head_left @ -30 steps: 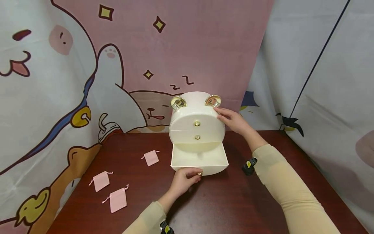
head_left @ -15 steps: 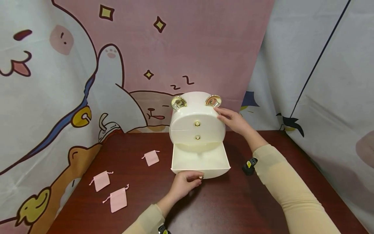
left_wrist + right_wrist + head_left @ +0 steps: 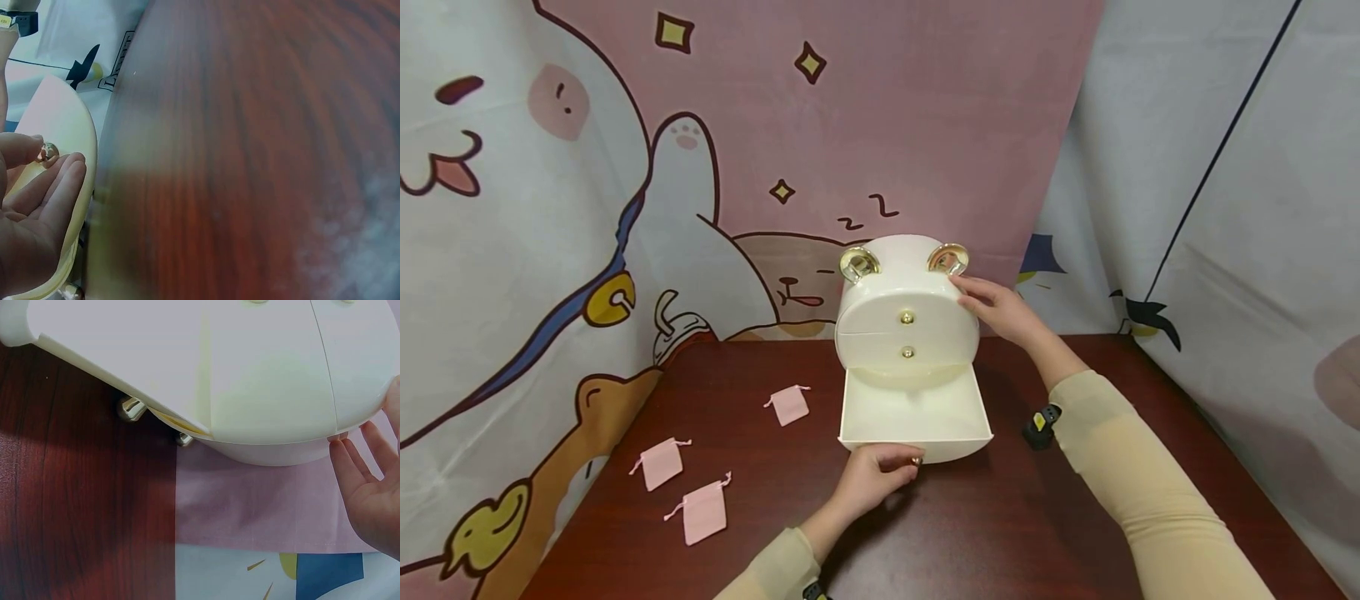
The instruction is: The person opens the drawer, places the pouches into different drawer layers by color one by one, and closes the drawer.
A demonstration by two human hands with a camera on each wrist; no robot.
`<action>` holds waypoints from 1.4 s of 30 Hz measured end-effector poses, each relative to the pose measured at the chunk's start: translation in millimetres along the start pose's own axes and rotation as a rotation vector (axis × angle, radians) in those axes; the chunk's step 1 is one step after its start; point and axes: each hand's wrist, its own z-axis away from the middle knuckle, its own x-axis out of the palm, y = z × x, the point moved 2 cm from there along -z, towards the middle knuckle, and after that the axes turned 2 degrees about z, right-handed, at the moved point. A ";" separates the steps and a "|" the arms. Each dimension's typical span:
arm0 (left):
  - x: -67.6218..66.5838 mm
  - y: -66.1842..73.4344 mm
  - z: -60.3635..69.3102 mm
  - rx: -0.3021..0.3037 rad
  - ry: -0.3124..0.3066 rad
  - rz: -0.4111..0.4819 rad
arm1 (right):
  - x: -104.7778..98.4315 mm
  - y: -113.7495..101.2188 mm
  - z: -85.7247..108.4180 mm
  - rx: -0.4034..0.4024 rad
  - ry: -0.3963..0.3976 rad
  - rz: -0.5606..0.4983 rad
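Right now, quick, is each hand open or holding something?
Left hand: closed, pinching the gold knob of the open drawer.
Right hand: open, touching the side of the white box.

Between the thumb and fingers of my left hand, the knob looked like polished metal. Just beyond that hand, the drawer was smooth plastic with a soft sheen; the cabinet my right hand touched looked like the same plastic, glossy on top. The ear beside my right hand was mirror-bright and metallic. Left of my left hand lay matt cloth pouches. Under my hands the wood-grained tabletop shone; beyond them the backdrop was creased, matt cloth.
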 end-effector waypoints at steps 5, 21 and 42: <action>4.4 -27.2 -2.1 -0.076 -0.042 0.165 | 0.4 -0.9 0.4 -0.009 -0.003 -0.004; -12.3 -14.2 -7.3 -0.027 -0.047 0.185 | 0.4 1.0 -0.5 -0.030 -0.004 0.004; -83.3 -14.3 16.5 0.042 0.108 -0.031 | -0.7 0.4 0.1 -0.010 -0.010 0.011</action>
